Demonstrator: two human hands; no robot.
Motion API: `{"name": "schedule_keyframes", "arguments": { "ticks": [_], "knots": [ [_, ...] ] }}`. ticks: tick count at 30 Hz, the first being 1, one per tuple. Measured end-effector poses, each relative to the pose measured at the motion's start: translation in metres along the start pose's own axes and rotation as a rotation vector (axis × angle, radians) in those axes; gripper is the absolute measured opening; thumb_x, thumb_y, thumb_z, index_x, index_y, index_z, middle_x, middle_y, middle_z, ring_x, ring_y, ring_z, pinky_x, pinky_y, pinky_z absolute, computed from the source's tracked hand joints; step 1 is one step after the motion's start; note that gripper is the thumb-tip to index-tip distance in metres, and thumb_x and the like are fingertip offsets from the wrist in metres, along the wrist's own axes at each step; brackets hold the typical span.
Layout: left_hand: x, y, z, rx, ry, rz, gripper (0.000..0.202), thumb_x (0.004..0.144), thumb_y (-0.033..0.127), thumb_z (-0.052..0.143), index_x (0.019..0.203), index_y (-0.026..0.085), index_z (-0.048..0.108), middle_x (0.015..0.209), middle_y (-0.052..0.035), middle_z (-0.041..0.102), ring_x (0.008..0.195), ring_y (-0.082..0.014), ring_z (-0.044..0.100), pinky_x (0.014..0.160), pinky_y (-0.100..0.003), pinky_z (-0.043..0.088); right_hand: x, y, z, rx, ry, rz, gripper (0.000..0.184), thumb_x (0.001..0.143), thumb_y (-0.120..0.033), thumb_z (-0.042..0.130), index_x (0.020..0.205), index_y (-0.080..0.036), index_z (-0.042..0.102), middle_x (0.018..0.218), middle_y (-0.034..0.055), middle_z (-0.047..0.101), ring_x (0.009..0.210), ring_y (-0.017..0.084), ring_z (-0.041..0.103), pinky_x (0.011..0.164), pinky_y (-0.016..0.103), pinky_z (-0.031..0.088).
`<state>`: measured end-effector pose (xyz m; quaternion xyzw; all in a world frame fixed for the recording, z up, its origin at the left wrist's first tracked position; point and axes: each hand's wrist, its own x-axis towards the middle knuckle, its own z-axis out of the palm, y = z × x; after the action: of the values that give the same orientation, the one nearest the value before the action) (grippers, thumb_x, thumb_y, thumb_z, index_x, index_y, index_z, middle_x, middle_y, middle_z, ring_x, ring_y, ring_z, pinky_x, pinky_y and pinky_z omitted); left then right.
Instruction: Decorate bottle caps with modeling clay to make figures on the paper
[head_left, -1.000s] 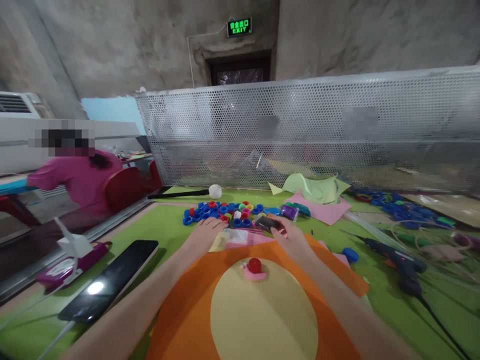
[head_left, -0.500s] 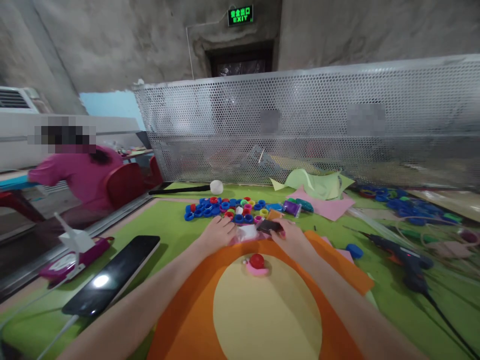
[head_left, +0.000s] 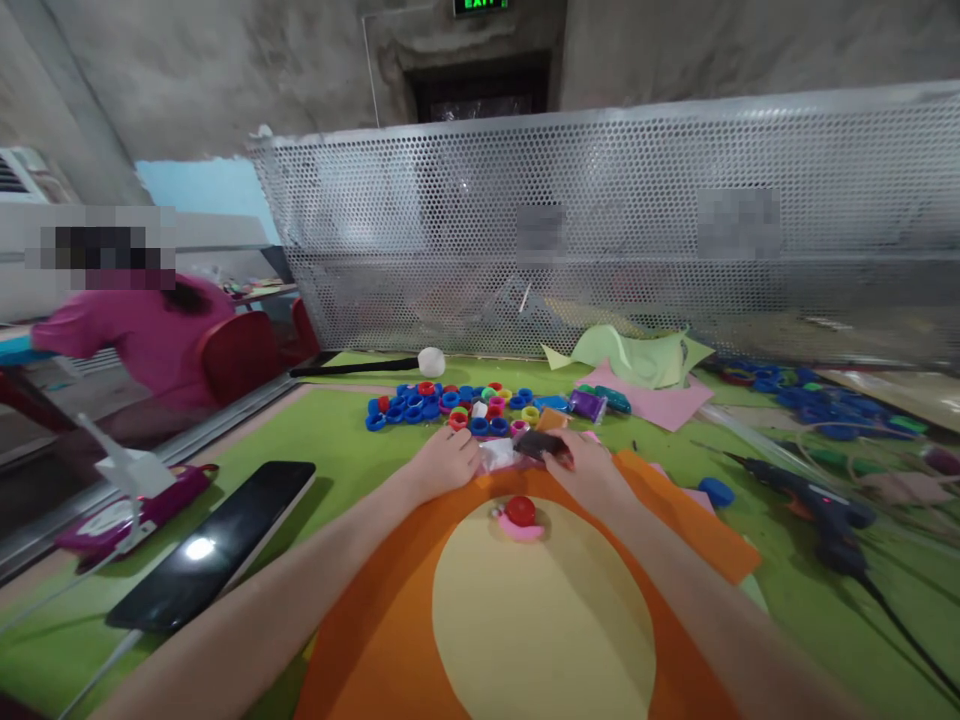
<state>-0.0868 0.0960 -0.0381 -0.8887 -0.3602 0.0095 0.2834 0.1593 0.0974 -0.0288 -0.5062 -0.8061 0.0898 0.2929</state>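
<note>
The right hand (head_left: 589, 468) grips a small dark packet (head_left: 536, 443) between thumb and fingers, just beyond the top edge of the orange paper (head_left: 375, 620). The packet is flat, blackish and slightly shiny. The left hand (head_left: 448, 460) has its fingers curled in beside a whitish packet (head_left: 495, 455), which lies between the two hands; whether it holds that packet, I cannot tell. Nearer the body than both hands, a pale yellow oval (head_left: 544, 620) lies on the orange paper, with a round red piece (head_left: 520, 511) and a curved pink piece (head_left: 519, 532) near its top.

Beyond the right hand, a clear wrapper holds something purple (head_left: 587, 405). Beyond the left hand sit many coloured caps (head_left: 420, 405), mostly blue; what they contain is too small to make out. The right fingers cover part of the dark packet, and the lower orange paper is cut off.
</note>
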Motion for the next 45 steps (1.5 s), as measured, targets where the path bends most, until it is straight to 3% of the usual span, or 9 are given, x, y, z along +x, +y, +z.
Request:
{"name": "schedule_keyframes", "arguments": {
  "ticks": [7, 11, 17, 20, 24, 28, 37, 41, 45],
  "knots": [
    [0.001, -0.002, -0.015, -0.090, -0.120, 0.012, 0.027, 0.087, 0.028, 0.052, 0.111, 0.015, 0.053, 0.111, -0.0079, 0.057, 0.092, -0.0198, 0.059, 0.077, -0.040, 0.050, 0.000, 0.009, 0.020, -0.051, 0.078, -0.008, 0.026, 0.084, -0.033, 0.054, 0.103, -0.015, 0.057, 0.095, 0.0052, 0.061, 0.092, 0.021, 0.055, 0.084, 0.044, 0.040],
    [0.003, -0.001, -0.022, -0.159, -0.162, -0.099, 0.027, 0.087, 0.028, 0.052, 0.111, 0.015, 0.053, 0.111, -0.0081, 0.057, 0.092, -0.0198, 0.059, 0.077, -0.039, 0.051, 0.002, 0.007, 0.021, -0.019, 0.183, -0.090, 0.030, 0.082, -0.026, 0.048, 0.109, -0.016, 0.054, 0.101, 0.0100, 0.062, 0.097, 0.026, 0.055, 0.085, 0.050, 0.039],
    [-0.008, 0.009, -0.041, -0.353, -0.077, -0.375, 0.034, 0.087, 0.027, 0.051, 0.119, 0.014, 0.049, 0.116, -0.0113, 0.056, 0.104, -0.0250, 0.055, 0.085, -0.046, 0.046, -0.002, -0.005, 0.009, 0.061, 0.311, -0.342, 0.044, 0.086, -0.022, 0.039, 0.130, -0.018, 0.033, 0.125, 0.0135, 0.048, 0.120, 0.023, 0.041, 0.097, 0.043, 0.038],
    [-0.013, 0.013, -0.061, -0.540, 0.019, -0.466, 0.037, 0.091, 0.030, 0.040, 0.124, 0.013, 0.044, 0.118, -0.0158, 0.056, 0.110, -0.0256, 0.052, 0.087, -0.039, 0.043, -0.007, -0.016, 0.006, 0.081, 0.291, -0.431, 0.046, 0.087, -0.020, 0.041, 0.131, -0.023, 0.031, 0.122, 0.0109, 0.050, 0.118, 0.022, 0.044, 0.097, 0.042, 0.040],
    [-0.015, 0.020, -0.085, -0.788, 0.118, -0.523, 0.032, 0.094, 0.030, 0.025, 0.097, 0.017, 0.054, 0.087, -0.0046, 0.065, 0.077, -0.0150, 0.062, 0.064, -0.023, 0.047, -0.015, -0.033, 0.000, 0.109, 0.239, -0.508, 0.046, 0.087, -0.015, 0.040, 0.131, -0.025, 0.033, 0.123, 0.0084, 0.050, 0.117, 0.020, 0.045, 0.097, 0.039, 0.042],
    [-0.017, 0.024, -0.095, -0.914, 0.173, -0.561, 0.027, 0.091, 0.023, 0.030, 0.074, 0.018, 0.051, 0.071, -0.0007, 0.060, 0.066, -0.0139, 0.058, 0.061, -0.024, 0.043, -0.018, -0.046, -0.009, 0.112, 0.244, -0.519, 0.046, 0.086, -0.010, 0.037, 0.129, -0.024, 0.035, 0.124, 0.0084, 0.048, 0.118, 0.019, 0.044, 0.097, 0.039, 0.042],
    [-0.013, 0.037, -0.090, -1.197, 0.249, -0.602, 0.017, 0.084, 0.024, 0.039, 0.071, 0.018, 0.050, 0.068, -0.0016, 0.059, 0.062, -0.0139, 0.055, 0.054, -0.024, 0.042, -0.025, -0.070, -0.014, 0.023, 0.412, -0.435, 0.028, 0.084, -0.007, 0.036, 0.104, -0.016, 0.053, 0.115, 0.0164, 0.047, 0.107, 0.028, 0.043, 0.088, 0.049, 0.040],
    [-0.008, 0.051, -0.096, -1.334, 0.298, -0.664, 0.023, 0.083, 0.027, 0.038, 0.063, 0.018, 0.047, 0.058, 0.0015, 0.057, 0.050, -0.0102, 0.052, 0.046, -0.020, 0.041, -0.033, -0.084, -0.020, 0.025, 0.320, -0.421, 0.010, 0.082, -0.016, 0.045, 0.079, -0.017, 0.054, 0.085, 0.0096, 0.052, 0.081, 0.023, 0.048, 0.071, 0.041, 0.045],
    [-0.007, 0.058, -0.102, -1.389, 0.361, -0.719, 0.026, 0.080, 0.032, 0.041, 0.061, 0.018, 0.049, 0.053, 0.0021, 0.054, 0.048, -0.0101, 0.050, 0.046, -0.020, 0.041, -0.035, -0.089, -0.023, 0.036, 0.216, -0.393, 0.011, 0.083, -0.019, 0.046, 0.073, -0.016, 0.050, 0.082, 0.0098, 0.050, 0.080, 0.024, 0.047, 0.067, 0.039, 0.045]
  ]
}}
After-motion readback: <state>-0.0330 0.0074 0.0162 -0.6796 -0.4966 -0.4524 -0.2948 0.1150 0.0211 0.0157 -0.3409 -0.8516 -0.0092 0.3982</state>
